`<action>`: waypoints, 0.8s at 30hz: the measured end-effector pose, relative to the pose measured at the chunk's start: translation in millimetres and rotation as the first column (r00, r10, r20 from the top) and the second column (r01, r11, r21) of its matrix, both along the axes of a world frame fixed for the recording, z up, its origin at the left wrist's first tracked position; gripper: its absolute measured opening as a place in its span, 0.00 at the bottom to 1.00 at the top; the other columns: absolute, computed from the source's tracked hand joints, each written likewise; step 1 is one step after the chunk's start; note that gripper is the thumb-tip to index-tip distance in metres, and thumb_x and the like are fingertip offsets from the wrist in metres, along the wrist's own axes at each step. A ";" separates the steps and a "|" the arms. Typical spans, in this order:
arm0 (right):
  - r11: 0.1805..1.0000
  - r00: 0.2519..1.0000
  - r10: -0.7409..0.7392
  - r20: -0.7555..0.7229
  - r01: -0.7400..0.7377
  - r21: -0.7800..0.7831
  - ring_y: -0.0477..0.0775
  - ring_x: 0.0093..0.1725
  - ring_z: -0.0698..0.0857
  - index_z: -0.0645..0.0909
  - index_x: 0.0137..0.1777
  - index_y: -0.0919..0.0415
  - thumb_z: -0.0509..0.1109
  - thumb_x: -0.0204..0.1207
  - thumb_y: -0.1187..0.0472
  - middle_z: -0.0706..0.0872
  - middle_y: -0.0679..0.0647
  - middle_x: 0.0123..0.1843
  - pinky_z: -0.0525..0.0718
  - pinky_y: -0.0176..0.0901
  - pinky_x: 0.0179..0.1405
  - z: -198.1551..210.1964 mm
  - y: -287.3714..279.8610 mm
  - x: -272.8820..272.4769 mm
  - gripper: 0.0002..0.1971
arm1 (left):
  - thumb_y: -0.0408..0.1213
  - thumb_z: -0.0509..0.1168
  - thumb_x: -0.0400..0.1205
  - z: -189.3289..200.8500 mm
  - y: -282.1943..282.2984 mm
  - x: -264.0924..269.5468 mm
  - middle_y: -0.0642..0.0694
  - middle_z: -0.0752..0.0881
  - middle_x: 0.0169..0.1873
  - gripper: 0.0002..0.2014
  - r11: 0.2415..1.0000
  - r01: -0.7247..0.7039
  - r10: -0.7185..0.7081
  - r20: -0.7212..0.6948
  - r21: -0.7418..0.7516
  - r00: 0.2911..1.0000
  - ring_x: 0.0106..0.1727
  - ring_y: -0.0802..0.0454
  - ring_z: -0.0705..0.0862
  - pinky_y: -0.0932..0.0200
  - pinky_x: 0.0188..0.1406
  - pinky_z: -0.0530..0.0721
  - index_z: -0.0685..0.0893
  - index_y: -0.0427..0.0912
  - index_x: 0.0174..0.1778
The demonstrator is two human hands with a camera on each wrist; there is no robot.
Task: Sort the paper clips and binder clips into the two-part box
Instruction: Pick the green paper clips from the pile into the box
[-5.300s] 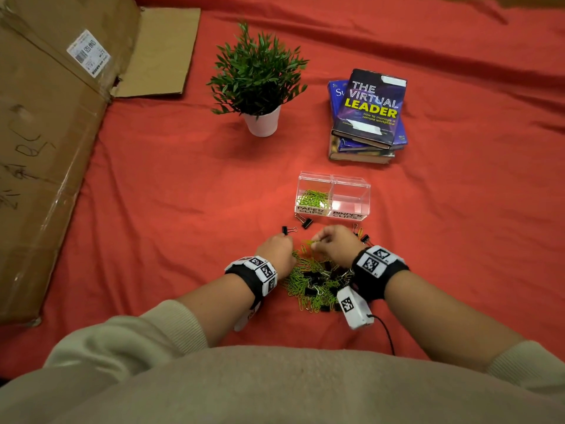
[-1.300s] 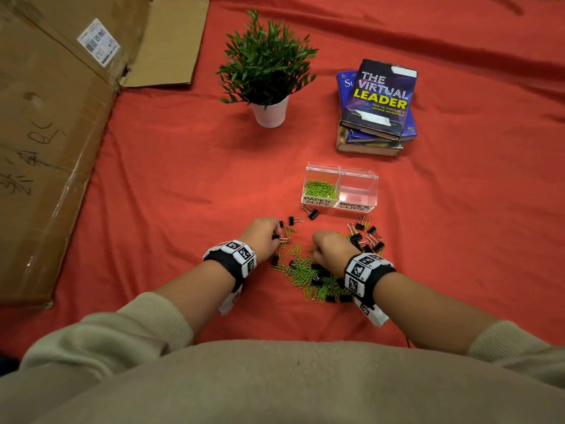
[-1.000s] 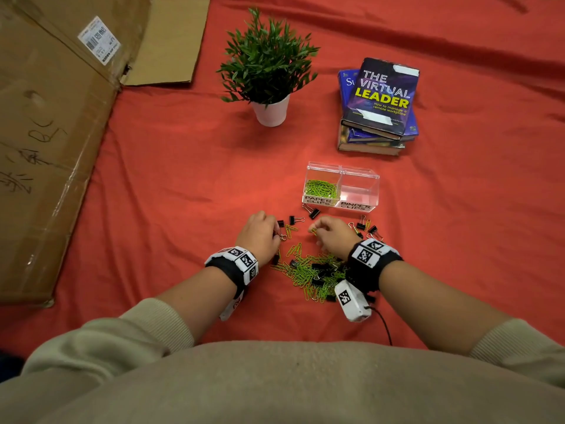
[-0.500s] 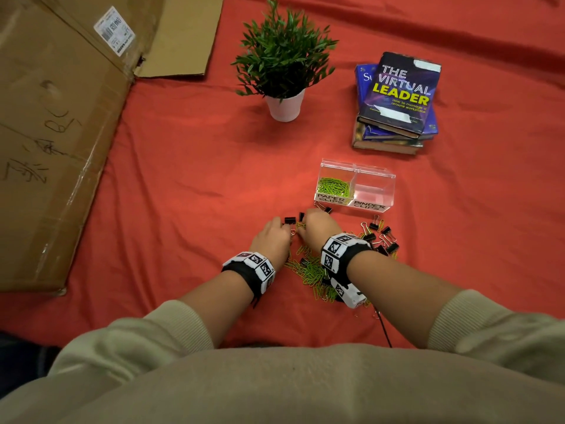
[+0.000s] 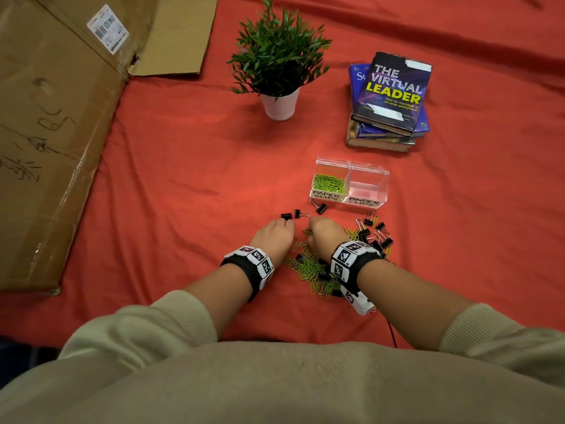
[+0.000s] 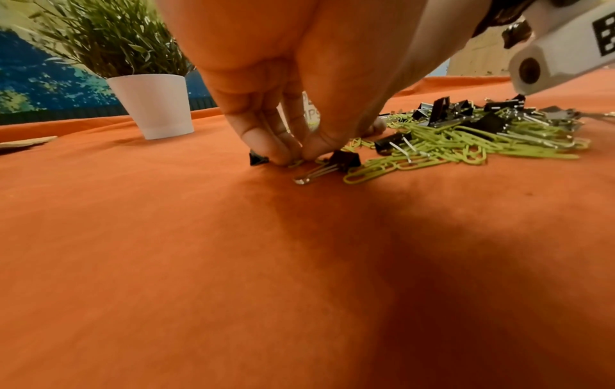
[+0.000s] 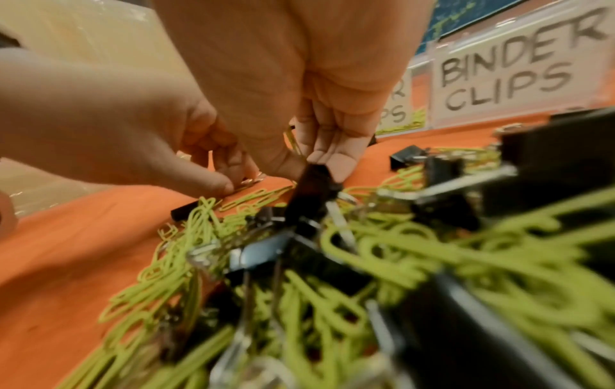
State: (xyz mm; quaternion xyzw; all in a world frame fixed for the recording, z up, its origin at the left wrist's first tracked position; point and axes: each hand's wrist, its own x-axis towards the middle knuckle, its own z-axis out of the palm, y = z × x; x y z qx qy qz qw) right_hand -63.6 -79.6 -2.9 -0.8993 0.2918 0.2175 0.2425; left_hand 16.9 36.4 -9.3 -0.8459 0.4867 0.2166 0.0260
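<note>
Left hand: the left hand (image 5: 273, 237) sits low centre of the head view, fingertips (image 6: 266, 147) down on the red cloth (image 5: 171, 191), pinching a green paper clip (image 6: 296, 163) – a black binder clip (image 6: 344, 160) lies just beside them.
Right hand: the right hand (image 5: 324, 237) is close beside the left, fingers curled, pinching green paper clips (image 7: 294, 143) at the far edge of the pile.
Pile: the mixed pile (image 5: 315, 270) of green paper clips and black binder clips lies under and between both wrists.
Loose binder clips: a few (image 5: 295, 214) just beyond the knuckles, more (image 5: 374, 232) right of the right wrist.
Box: the two-part box (image 5: 351, 185) stands beyond the hands, centre right – green clips fill its left part marked PAPER CLIPS; the right part reads BINDER CLIPS.
Behind: potted plant (image 5: 279, 71), stack of books (image 5: 388, 99), cardboard (image 5: 52, 133) at the left.
</note>
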 end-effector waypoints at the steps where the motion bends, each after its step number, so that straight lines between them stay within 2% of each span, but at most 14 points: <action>1: 1.000 1.000 -0.024 0.005 0.024 0.007 0.63 0.58 0.83 0.76 0.62 0.66 0.64 0.78 0.65 0.83 0.63 0.59 0.81 0.48 0.54 0.4 -2.7 -4.2 0.14 | 0.29 0.56 0.81 -0.4 0.1 0.1 0.36 0.79 0.58 0.12 1.000 -0.005 0.005 -0.001 -0.001 1.000 0.62 0.36 0.78 0.41 0.56 0.80 0.73 0.35 0.61; 3: 0.996 0.995 -0.081 0.050 0.079 0.049 0.60 0.52 0.85 0.80 0.57 0.65 0.64 0.77 0.64 0.86 0.62 0.54 0.83 0.46 0.49 0.2 -6.4 -12.4 0.10 | 0.30 0.58 0.80 -0.9 0.0 1.0 0.36 0.80 0.59 0.13 0.999 -0.034 0.034 -0.027 -0.005 0.999 0.63 0.37 0.77 0.43 0.58 0.80 0.73 0.35 0.61; 6: 0.965 0.971 -0.218 0.103 0.198 0.174 0.55 0.44 0.86 0.84 0.47 0.62 0.65 0.77 0.65 0.88 0.59 0.49 0.82 0.41 0.42 -0.6 -11.7 -21.2 0.06 | 0.29 0.59 0.78 -1.5 0.7 2.6 0.37 0.80 0.60 0.15 0.998 -0.067 0.066 -0.056 -0.012 0.996 0.64 0.38 0.76 0.43 0.61 0.79 0.72 0.36 0.61; 8: 0.925 0.943 -0.311 0.118 0.272 0.265 0.57 0.41 0.86 0.83 0.38 0.56 0.67 0.77 0.65 0.88 0.58 0.43 0.86 0.46 0.44 0.1 -15.4 -24.2 0.08 | 0.29 0.59 0.78 -2.6 2.3 2.4 0.37 0.79 0.60 0.15 0.998 -0.057 0.055 -0.064 -0.023 0.996 0.64 0.38 0.76 0.44 0.61 0.79 0.72 0.36 0.62; 10: 0.903 0.925 -0.360 0.124 0.312 0.294 0.60 0.44 0.88 0.83 0.37 0.56 0.68 0.76 0.65 0.89 0.59 0.43 0.87 0.50 0.48 0.2 -17.4 -24.7 0.07 | 0.28 0.59 0.78 -4.1 4.9 2.0 0.38 0.77 0.59 0.14 0.997 -0.062 0.058 -0.076 -0.048 0.995 0.63 0.38 0.77 0.43 0.59 0.79 0.72 0.37 0.61; 12: 0.936 0.947 -0.296 0.125 0.261 0.238 0.57 0.48 0.87 0.86 0.48 0.61 0.69 0.74 0.66 0.89 0.59 0.50 0.84 0.46 0.51 0.8 -16.0 -23.1 0.06 | 0.30 0.58 0.79 -5.6 7.8 2.4 0.38 0.76 0.58 0.13 0.989 -0.127 0.120 -0.085 -0.072 0.989 0.61 0.37 0.78 0.41 0.56 0.80 0.73 0.37 0.60; 14: 0.971 0.978 -0.166 0.124 0.140 0.192 0.55 0.56 0.84 0.84 0.58 0.61 0.72 0.72 0.66 0.85 0.57 0.58 0.81 0.43 0.58 -0.3 -11.6 -20.3 0.14 | 0.33 0.58 0.80 -7.9 11.3 3.8 0.37 0.76 0.58 0.12 0.979 -0.193 0.188 -0.077 -0.063 0.979 0.62 0.37 0.77 0.42 0.57 0.79 0.75 0.36 0.59; 16: 0.985 0.990 -0.027 0.135 0.003 0.175 0.55 0.61 0.80 0.80 0.63 0.60 0.73 0.70 0.65 0.79 0.57 0.62 0.78 0.43 0.63 -2.0 -4.9 -18.5 0.20 | 0.35 0.58 0.82 -10.3 14.8 4.5 0.38 0.77 0.58 0.12 0.977 -0.208 0.205 -0.061 -0.048 0.977 0.63 0.38 0.76 0.43 0.58 0.79 0.76 0.36 0.59; 20: 0.972 0.970 0.174 0.171 -0.196 0.127 0.57 0.64 0.76 0.79 0.65 0.59 0.72 0.71 0.66 0.76 0.56 0.62 0.75 0.50 0.68 -7.3 4.5 -20.4 0.21 | 0.34 0.58 0.81 -10.9 15.8 4.0 0.38 0.77 0.59 0.13 0.986 -0.163 0.160 -0.054 -0.047 0.986 0.65 0.39 0.75 0.44 0.59 0.78 0.76 0.35 0.60; 22: 0.964 0.955 0.225 0.191 -0.248 0.101 0.60 0.62 0.76 0.81 0.62 0.61 0.70 0.72 0.67 0.78 0.58 0.59 0.76 0.51 0.66 -8.3 6.8 -22.4 0.17 | 0.35 0.60 0.80 -10.5 14.1 6.2 0.37 0.77 0.59 0.14 0.985 -0.166 0.161 -0.089 -0.046 0.983 0.65 0.39 0.74 0.45 0.63 0.76 0.76 0.33 0.60; 24: 0.957 0.947 0.258 0.190 -0.277 0.081 0.62 0.60 0.78 0.83 0.58 0.63 0.66 0.74 0.68 0.79 0.59 0.56 0.78 0.54 0.62 -8.3 9.3 -25.1 0.13 | 0.33 0.61 0.78 -8.9 13.4 9.1 0.36 0.79 0.56 0.12 0.981 -0.181 0.166 -0.173 -0.074 0.971 0.61 0.37 0.77 0.48 0.61 0.75 0.77 0.33 0.56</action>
